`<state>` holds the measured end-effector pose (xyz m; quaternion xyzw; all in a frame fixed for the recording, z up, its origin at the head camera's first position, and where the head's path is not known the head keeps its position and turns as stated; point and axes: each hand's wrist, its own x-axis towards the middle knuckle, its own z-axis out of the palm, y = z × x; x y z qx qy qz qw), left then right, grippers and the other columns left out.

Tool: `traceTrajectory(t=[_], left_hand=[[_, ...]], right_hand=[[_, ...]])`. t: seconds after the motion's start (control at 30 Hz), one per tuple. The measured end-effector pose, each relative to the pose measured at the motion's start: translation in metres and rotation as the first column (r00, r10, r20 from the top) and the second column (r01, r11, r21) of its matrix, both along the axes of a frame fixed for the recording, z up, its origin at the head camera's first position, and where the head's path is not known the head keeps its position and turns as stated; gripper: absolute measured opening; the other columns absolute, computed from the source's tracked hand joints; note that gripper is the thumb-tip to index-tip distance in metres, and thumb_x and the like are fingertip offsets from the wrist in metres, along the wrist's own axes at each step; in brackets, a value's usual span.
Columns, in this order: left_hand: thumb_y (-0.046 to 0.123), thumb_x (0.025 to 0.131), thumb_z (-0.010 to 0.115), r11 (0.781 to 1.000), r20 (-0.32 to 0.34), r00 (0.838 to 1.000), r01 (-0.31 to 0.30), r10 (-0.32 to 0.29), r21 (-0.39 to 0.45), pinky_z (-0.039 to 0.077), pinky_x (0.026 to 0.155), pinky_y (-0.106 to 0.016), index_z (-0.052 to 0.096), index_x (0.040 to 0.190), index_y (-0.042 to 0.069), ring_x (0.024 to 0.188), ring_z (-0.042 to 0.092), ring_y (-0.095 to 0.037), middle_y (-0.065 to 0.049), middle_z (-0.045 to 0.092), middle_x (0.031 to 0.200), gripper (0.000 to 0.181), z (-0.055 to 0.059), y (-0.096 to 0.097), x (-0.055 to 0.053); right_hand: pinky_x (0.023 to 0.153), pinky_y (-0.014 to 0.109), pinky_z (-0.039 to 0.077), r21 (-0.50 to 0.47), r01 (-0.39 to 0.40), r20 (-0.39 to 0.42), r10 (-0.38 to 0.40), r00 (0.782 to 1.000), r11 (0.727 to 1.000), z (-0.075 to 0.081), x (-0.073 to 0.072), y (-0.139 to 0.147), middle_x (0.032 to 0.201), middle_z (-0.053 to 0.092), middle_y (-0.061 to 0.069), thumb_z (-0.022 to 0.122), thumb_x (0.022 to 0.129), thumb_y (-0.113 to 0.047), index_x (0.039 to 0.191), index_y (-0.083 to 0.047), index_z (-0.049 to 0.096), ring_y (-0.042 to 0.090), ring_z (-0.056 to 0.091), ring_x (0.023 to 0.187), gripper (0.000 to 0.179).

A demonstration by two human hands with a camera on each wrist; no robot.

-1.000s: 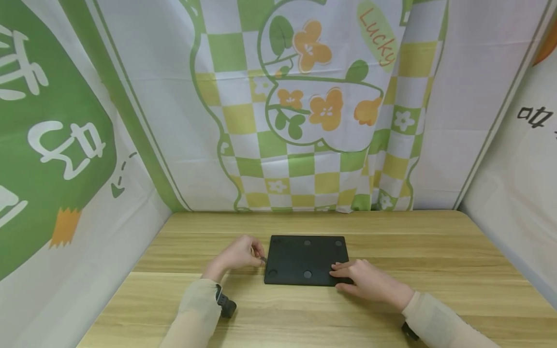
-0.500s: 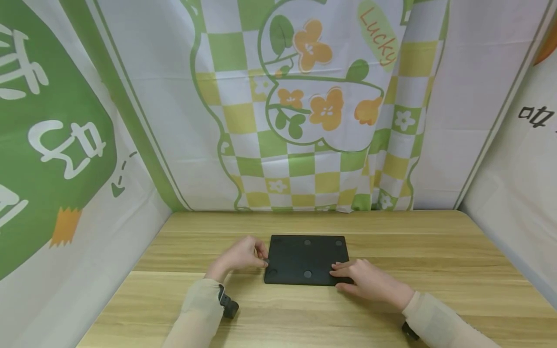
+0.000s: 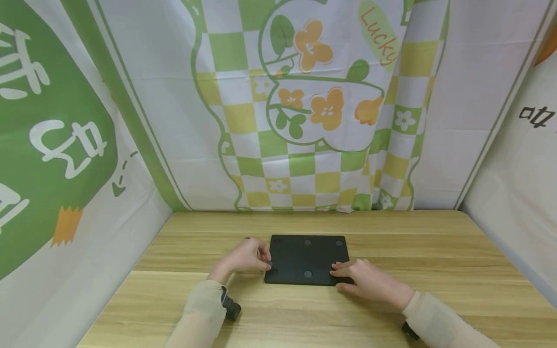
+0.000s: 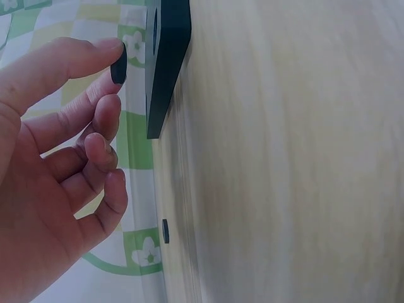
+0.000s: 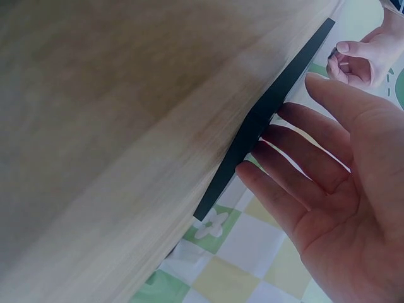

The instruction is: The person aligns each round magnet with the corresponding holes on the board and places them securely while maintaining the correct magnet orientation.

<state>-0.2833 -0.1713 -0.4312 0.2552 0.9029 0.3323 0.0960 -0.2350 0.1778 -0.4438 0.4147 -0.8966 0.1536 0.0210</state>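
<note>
A flat black rectangular board (image 3: 289,253) lies on the wooden table, with several round marks on its upper face. My left hand (image 3: 247,255) is over the board's left edge, pinching a small black disc (image 4: 119,68) between thumb and forefinger. In the left wrist view the disc is held on edge, apart from the board (image 4: 169,63). My right hand (image 3: 370,279) rests its fingertips on the board's near right corner, fingers fairly straight and spread. The right wrist view has those fingertips touching the board (image 5: 262,120) along its face.
Another small black disc (image 4: 165,231) lies on the table (image 3: 391,232), mostly hidden behind my left hand in the head view. A patterned green and white cloth (image 3: 300,164) hangs behind the table's far edge, with more cloth at both sides.
My left hand has moved a little to the right with the small disc, from beside the board's left edge to over it. My right hand and the board have stayed in place.
</note>
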Motion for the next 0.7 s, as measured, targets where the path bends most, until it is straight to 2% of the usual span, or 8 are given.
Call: traceTrajectory(t=[0.3,0.7], left_hand=[[0.013,0.077,0.078,1.0,0.023,1.0,0.019,-0.02,0.006,0.046,0.063,-0.029,0.066,0.082,0.01,0.073,0.056,-0.015,0.0,0.061,0.082,0.013,0.001,0.006,0.002],[0.013,0.075,0.078,0.999,0.017,0.999,0.032,-0.031,-0.026,0.046,0.065,-0.028,0.066,0.08,0.013,0.074,0.055,-0.012,0.003,0.062,0.081,0.013,0.001,0.011,0.004]], right_hand=[[0.087,0.038,0.053,-0.001,-0.001,0.003,0.001,1.0,1.0,0.0,0.0,0.0,0.124,0.063,0.014,0.066,0.089,-0.027,0.117,-0.006,0.068,0.024,0.062,0.112,0.035],[0.085,0.039,0.054,-0.014,-0.021,-0.023,0.021,1.0,1.0,0.0,0.0,0.0,0.121,0.064,0.016,0.066,0.089,-0.025,0.116,-0.004,0.068,0.026,0.063,0.11,0.034]])
